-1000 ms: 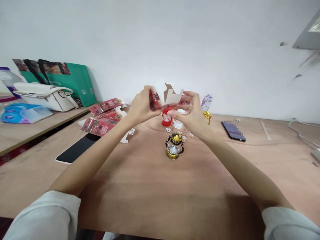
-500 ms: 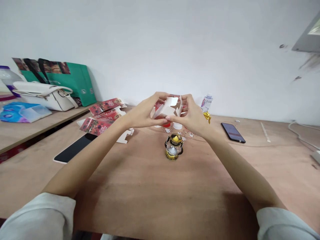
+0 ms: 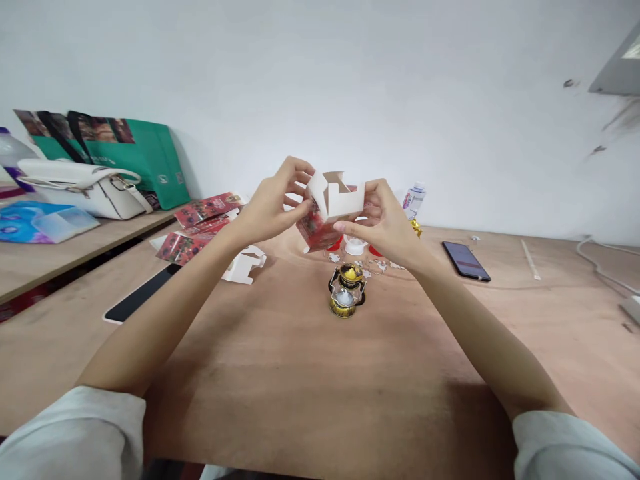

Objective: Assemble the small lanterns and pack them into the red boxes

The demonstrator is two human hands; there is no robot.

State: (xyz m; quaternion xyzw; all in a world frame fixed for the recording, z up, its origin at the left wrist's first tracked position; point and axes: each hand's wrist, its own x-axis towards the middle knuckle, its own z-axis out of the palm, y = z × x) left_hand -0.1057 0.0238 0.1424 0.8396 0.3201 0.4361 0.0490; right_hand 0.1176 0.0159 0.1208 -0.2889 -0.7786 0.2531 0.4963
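Observation:
A red printed box [image 3: 320, 227] with white flaps standing up at its open top is held tilted above the table. My left hand [image 3: 277, 203] touches its left side with thumb and fingers. Around its right side my right hand [image 3: 385, 217] is closed, the thumb at the front. Below the hands a small gold and black lantern [image 3: 347, 291] stands upright on the table. Behind it lie a white round piece [image 3: 355, 246] and several small metal-coloured bits [image 3: 381, 265].
Flat red cartons [image 3: 185, 247] and a black phone [image 3: 143, 293] lie left. Another phone [image 3: 465, 260] lies right, and a bottle [image 3: 414, 199] stands near the wall. A white handbag [image 3: 100, 190] and green bag [image 3: 155, 160] sit far left.
The box has been turned, so its red printed side and open top now show. My left hand has moved up and left, its fingers shifted on the box.

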